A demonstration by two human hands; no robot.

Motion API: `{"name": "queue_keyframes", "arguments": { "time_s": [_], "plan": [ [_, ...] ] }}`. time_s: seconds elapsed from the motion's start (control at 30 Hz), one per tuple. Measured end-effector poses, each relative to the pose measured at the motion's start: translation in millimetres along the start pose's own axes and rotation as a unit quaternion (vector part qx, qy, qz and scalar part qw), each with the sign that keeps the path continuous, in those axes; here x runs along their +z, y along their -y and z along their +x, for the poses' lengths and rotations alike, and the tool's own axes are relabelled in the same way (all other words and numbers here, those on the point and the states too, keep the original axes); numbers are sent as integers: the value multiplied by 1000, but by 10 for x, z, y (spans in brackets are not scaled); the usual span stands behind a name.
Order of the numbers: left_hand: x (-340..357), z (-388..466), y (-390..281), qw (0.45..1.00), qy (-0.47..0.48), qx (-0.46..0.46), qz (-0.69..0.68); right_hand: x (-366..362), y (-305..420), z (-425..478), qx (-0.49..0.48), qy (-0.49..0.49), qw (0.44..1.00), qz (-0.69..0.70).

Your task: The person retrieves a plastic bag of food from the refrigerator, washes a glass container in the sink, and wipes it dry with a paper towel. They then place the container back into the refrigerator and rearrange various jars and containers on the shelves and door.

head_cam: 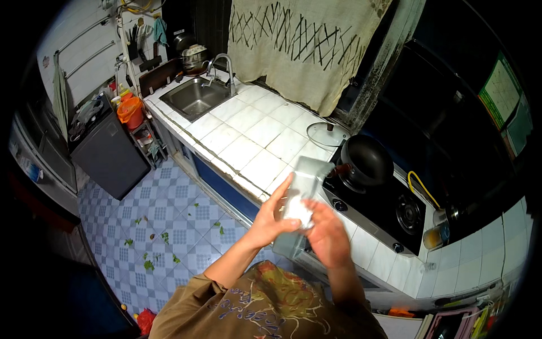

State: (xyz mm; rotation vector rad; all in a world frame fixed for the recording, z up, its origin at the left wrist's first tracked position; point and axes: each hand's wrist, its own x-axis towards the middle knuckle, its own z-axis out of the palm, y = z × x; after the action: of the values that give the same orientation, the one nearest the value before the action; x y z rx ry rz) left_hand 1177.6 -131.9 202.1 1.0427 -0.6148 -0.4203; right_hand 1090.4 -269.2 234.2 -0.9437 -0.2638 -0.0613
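A clear, boxy container or pack [310, 169], see-through and partly blurred, is held above the counter's front edge beside the stove. My left hand [273, 216] grips its left side, thumb across a white, crumpled piece [297, 212] that looks like tissue or thin plastic. At that white piece are the fingers of my right hand [328, 231], blurred; whether they pinch it I cannot tell. A black wok [367, 160] with a wooden handle sits on the black gas stove [383, 203], just beyond my hands. Behind it lies a glass lid [328, 134].
The white tiled counter [250, 135] runs left to a steel sink [197, 99] with a faucet. Green leaf scraps [148, 265] lie on the blue checked floor. An orange bucket [130, 114] and a grey cabinet [110, 154] stand left; a glass jar [436, 237] stands right of the stove.
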Motion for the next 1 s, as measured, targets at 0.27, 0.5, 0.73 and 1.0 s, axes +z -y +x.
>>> {"name": "queue_keyframes", "arguments": {
  "time_s": [0.27,0.5,0.73,1.0],
  "plan": [
    [-116,74,-99,924,110,-136,-340,-69,199,-84,-12,49,891,-452],
    [39,95,-59,893,164,-185,-376,168,393,513,-211,91,597,-768],
    [-3,-28,-62,931,115,-141,-316,328,380,318,-193,9,416,-889],
    [30,42,-185,924,153,-160,-313,167,388,85,-165,63,460,-870]
  ]
}}
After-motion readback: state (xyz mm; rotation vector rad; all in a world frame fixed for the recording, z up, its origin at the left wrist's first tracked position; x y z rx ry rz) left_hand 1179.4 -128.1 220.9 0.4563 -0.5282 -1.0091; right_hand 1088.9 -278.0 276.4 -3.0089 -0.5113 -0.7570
